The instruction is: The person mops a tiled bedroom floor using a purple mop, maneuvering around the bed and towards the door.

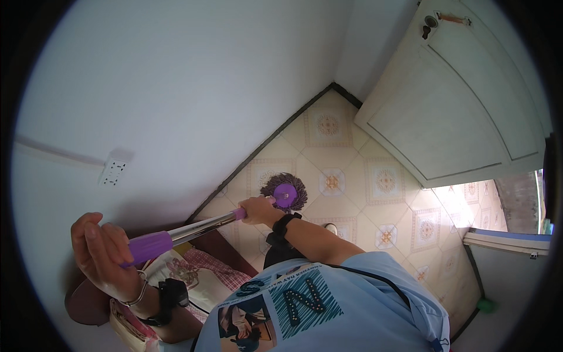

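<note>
A spin mop slants from lower left to the middle of the view, with a purple grip point(149, 247), a steel pole point(204, 229) and a round purple head point(285, 195) ringed by dark strands. The mop head rests on the patterned tile floor point(347, 169) near the wall's dark skirting. My left hand point(105, 257) is at the purple grip near the pole's upper end, thumb against it and fingers partly curled. Farther down, my right hand point(258, 210) is closed around the pole just above the mop head.
A white door point(444, 114) stands at the upper right, with sunlit floor beside it. The wall point(176, 88) on the left carries a socket point(114, 172). Patterned fabric point(193, 268) lies on dark red furniture point(85, 301) at the lower left. A green object point(487, 305) is by the right skirting.
</note>
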`<state>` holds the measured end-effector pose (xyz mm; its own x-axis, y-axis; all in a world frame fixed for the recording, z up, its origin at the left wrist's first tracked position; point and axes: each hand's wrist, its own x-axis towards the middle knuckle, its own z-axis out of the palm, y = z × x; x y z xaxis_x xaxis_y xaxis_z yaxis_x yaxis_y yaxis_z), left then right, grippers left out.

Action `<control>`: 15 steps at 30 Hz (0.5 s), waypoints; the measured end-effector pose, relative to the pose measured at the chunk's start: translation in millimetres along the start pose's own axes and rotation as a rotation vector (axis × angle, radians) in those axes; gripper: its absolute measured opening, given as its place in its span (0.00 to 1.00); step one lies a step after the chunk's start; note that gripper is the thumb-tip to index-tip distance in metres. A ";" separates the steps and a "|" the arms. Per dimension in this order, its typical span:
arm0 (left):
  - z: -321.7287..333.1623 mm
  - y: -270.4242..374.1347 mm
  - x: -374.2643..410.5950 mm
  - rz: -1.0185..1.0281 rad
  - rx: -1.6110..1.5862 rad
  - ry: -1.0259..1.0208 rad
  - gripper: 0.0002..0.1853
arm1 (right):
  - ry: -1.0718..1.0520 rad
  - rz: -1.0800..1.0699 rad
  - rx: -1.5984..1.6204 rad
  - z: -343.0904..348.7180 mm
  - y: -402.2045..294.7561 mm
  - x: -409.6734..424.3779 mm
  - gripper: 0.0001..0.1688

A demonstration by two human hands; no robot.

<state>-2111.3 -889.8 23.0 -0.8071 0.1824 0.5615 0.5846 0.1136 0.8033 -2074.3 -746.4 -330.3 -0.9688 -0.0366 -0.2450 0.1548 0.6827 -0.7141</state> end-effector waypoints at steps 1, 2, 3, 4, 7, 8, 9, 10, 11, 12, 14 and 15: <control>8.7 -0.7 0.6 -0.029 -0.083 -0.021 0.11 | 0.058 0.014 -0.011 0.0 14.8 -8.3 0.14; 17.3 -0.1 1.0 -0.060 -0.161 -0.043 0.11 | 0.091 0.047 0.001 -3.5 27.2 -20.6 0.13; 23.1 -3.0 1.0 -0.066 -0.241 -0.131 0.11 | 0.124 0.081 0.009 -10.1 40.6 -35.3 0.12; 34.5 -4.1 -0.5 -0.114 -0.305 -0.195 0.11 | 0.192 0.096 0.034 -18.5 56.6 -52.3 0.12; 89.6 -7.0 -18.7 -0.211 -0.481 -0.329 0.11 | 0.361 0.296 0.014 -53.5 93.5 -116.0 0.10; 116.1 -6.2 -27.7 -0.311 -0.586 -0.445 0.11 | 0.447 0.359 0.009 -53.2 131.6 -137.9 0.12; 138.1 -3.1 -39.4 -0.341 -0.630 -0.540 0.11 | 0.528 0.326 0.031 -58.8 153.8 -161.2 0.10; 159.1 -2.4 -54.1 -0.403 -0.661 -0.653 0.11 | 0.563 0.397 -0.004 -69.4 171.6 -187.6 0.10; 183.8 1.9 -69.1 -0.413 -0.677 -0.772 0.10 | 0.544 0.487 -0.054 -76.8 192.1 -211.4 0.10; 207.2 5.6 -86.0 -0.481 -0.750 -0.894 0.09 | 0.628 0.564 0.025 -72.3 224.5 -238.6 0.09; 246.5 7.7 -119.5 -0.510 -0.743 -1.187 0.07 | 0.627 0.643 0.064 -63.5 280.6 -295.3 0.15; 260.4 8.2 -131.7 -0.553 -0.803 -1.281 0.07 | 0.632 0.612 0.089 -58.4 309.4 -319.9 0.21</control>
<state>-1978.6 -658.6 -96.0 -0.0559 0.9983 -0.0145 -0.2662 -0.0009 0.9639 -1727.8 -480.8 -434.6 -0.6328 0.7447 -0.2120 0.6703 0.3899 -0.6314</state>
